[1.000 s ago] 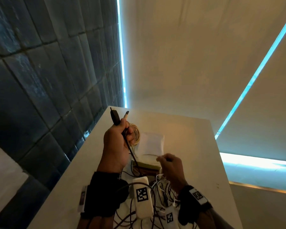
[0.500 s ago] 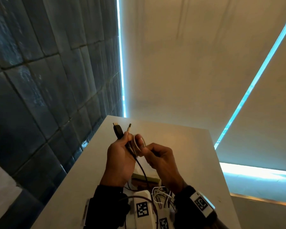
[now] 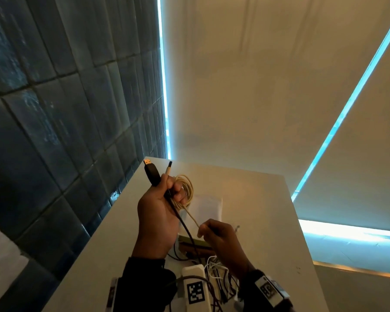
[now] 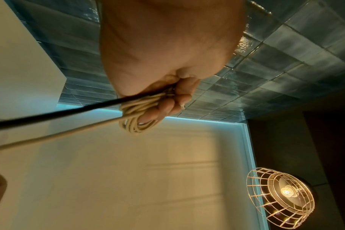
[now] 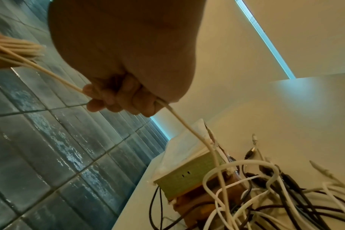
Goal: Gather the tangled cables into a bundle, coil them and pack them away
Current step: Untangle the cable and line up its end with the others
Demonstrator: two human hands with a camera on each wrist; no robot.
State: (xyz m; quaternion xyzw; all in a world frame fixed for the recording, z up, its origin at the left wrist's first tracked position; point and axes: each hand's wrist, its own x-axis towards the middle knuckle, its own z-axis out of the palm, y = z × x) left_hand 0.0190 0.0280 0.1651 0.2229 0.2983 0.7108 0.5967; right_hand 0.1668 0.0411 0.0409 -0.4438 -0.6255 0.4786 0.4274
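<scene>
left hand grip: round cream cable coil and black usb cable | right hand grip: pinching cream strand, pulled back from coil since 0.5 s ago | likely next wrap; tangle remains on white worktop

Two hands show: the left hand at mid-scene and the right hand just right of it and nearer. The left hand holds two cables: one cream cable, wound in several loops too close to count, and one black cable. Two plug ends stand up from that fist. One box lies on the one table, with one white sheet beyond it. Near the box lies one tangle of white and black cables, too mixed to count. One wire lamp shows at far right.
</scene>
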